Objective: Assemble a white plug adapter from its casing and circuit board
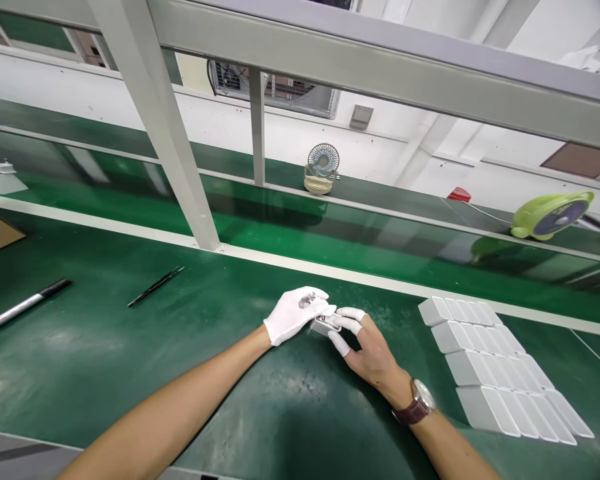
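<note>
My left hand [294, 315], in a white glove, is curled over the near end of a small white block [325, 325], fingers closed on it from above. My right hand [367, 347] meets it from the other side: thumb and forefinger, each capped in a white finger cot, pinch the block's edge while the other fingers stay loosely bent. A brown-strapped watch [420, 402] sits on that wrist. The block lies low over the green bench mat [130, 373], between both hands; whether it touches the mat I cannot tell. To my right, four rows of white blocks [500, 370] lie packed side by side. Well to my left lie a thin black tool [156, 286] and a silver-and-black pen [23, 307]. Beyond the grey frame post [170, 133], a small beige fan [321, 169] and a green fan [551, 215] stand on the far ledge
</note>
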`<state>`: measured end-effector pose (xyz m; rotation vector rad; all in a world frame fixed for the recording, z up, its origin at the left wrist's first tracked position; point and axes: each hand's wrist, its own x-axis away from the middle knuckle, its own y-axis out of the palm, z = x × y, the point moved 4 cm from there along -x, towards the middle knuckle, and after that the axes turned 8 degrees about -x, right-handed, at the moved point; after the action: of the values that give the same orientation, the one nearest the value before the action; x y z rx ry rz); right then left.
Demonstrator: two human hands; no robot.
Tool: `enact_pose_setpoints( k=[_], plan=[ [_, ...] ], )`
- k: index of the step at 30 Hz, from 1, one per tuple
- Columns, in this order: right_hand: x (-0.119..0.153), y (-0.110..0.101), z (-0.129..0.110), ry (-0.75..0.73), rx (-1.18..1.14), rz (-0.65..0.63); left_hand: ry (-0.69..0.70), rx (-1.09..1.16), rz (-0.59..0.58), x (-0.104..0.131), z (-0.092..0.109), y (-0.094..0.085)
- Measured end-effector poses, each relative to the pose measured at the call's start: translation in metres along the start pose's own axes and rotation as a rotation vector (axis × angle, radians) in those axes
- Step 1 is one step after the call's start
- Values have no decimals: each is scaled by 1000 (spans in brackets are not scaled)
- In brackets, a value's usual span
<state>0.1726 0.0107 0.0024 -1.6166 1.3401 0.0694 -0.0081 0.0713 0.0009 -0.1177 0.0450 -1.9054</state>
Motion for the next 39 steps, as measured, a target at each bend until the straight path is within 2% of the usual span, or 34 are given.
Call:
enact_pose_setpoints(
  k=[4, 12, 19, 27, 30, 34, 37, 39],
  plan=[
    [0, -2, 1, 42, -46, 12, -8, 1, 2, 0, 1, 0],
    [1, 3, 4, 7, -95, -21, -24, 25, -22, 1, 2, 0],
    [0, 14, 6, 58, -95, -149, -14, -60, -14, 1, 6, -2],
    [-3, 11, 5, 93, -169, -119, 4, -83, -48, -2, 2, -2],
    [-3, 12, 18, 228, -402, -10, 33, -72, -39, -4, 1, 0],
    [-2, 16, 44, 593, -969, 239, 103, -203, -3, -4, 1, 8],
    [-4, 15, 48, 684, -1110, 241, 150, -482, 50, 2, 4, 15],
    [-6, 14, 46, 717, -1168, 208, 215, -614, 36, 8, 10, 21]
  ],
)
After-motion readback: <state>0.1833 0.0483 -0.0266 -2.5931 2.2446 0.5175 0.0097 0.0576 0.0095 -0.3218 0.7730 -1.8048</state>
